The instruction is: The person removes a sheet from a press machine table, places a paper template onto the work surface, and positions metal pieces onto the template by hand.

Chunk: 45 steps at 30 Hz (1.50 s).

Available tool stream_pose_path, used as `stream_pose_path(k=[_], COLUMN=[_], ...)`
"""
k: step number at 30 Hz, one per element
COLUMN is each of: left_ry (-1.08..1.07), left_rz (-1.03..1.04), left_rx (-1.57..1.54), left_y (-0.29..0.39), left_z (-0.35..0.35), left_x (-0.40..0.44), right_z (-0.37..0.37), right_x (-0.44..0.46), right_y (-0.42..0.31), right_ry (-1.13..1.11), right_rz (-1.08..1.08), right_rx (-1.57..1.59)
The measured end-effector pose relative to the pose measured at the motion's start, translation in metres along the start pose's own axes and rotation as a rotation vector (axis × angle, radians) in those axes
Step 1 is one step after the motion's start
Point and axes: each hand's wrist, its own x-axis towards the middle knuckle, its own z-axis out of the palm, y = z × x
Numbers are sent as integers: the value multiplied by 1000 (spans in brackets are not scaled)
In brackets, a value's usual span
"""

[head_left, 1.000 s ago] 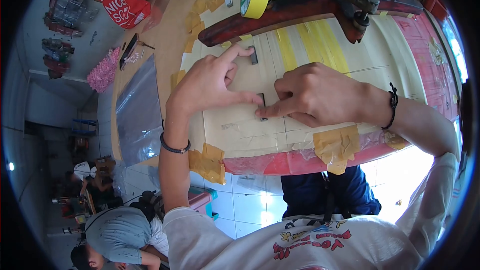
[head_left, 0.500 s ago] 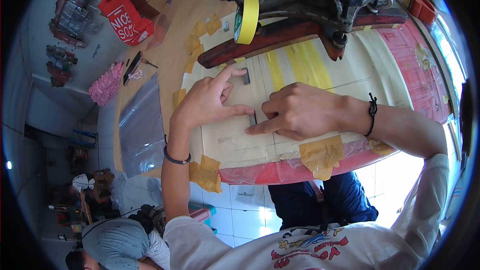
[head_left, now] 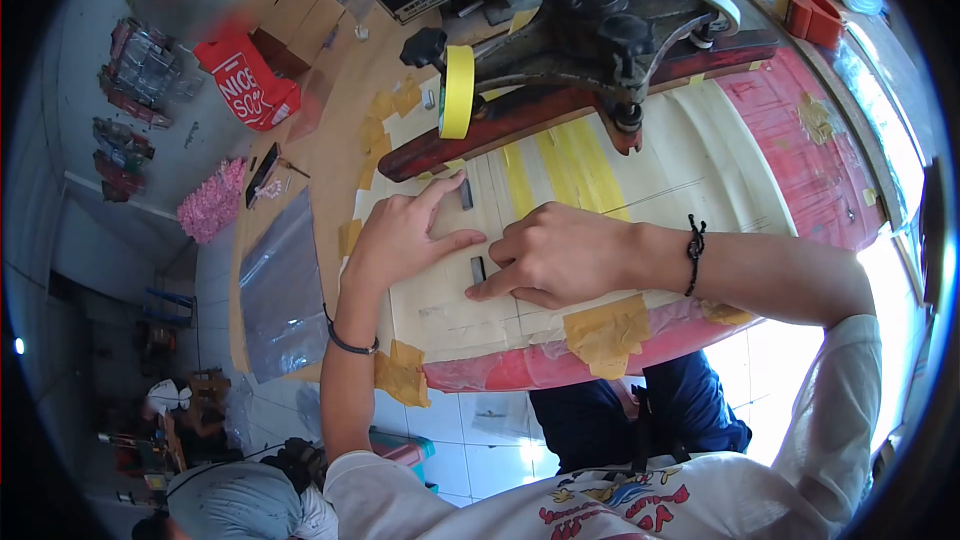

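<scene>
My left hand (head_left: 405, 237) rests on the cream sheet (head_left: 450, 315) with thumb and forefinger spread. Its forefinger touches the top of one small dark bar (head_left: 466, 194), and its thumb tip is near the upper end of a second dark bar (head_left: 478, 269). My right hand (head_left: 565, 255) points its forefinger at the lower end of that second bar, the other fingers curled under and partly hidden. Neither hand grips anything visible. Yellow strips (head_left: 580, 170) lie on the sheet beyond my right hand.
A dark metal press (head_left: 600, 30) with a red-brown bar (head_left: 430, 145) stands over the sheet. Yellow tape (head_left: 457, 92) hangs on it. Red tape (head_left: 815, 18), a red bag (head_left: 247, 80) and a plastic sheet (head_left: 283, 285) lie around. A person (head_left: 240, 500) sits lower left.
The view has shifted, showing more of the press and a blurred shape at the upper left. My hands stay beside the two bars in nearly the same pose.
</scene>
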Motion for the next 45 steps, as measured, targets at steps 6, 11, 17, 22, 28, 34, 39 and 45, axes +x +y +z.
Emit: stream_pose_path(k=[6, 11, 17, 22, 28, 34, 39, 45], left_ry=[125, 129, 106, 276, 291, 329, 222, 181], left_rz=[125, 96, 86, 143, -138, -34, -21, -49], left_rx=[51, -7, 111, 257, -85, -146, -43, 33], left_y=[0, -6, 5, 15, 46, 62, 79, 76], left_z=[14, 19, 17, 13, -3, 3, 38, 48], left_x=[3, 4, 5, -10, -44, -94, -102, -107], right_z=[5, 8, -2, -19, -96, -88, -78, -74], right_x=[-2, -2, -9, -22, -78, -190, -203, -198], right_y=[4, 3, 0, -6, -40, -72, -72, -67], right_ry=[23, 39, -42, 28, 182, 292, 337, 403], right_rz=[-86, -115, -162, -147, 98, 492, 622, 734], right_rx=[-93, -148, -176, -177, -217, -275, -349, -266])
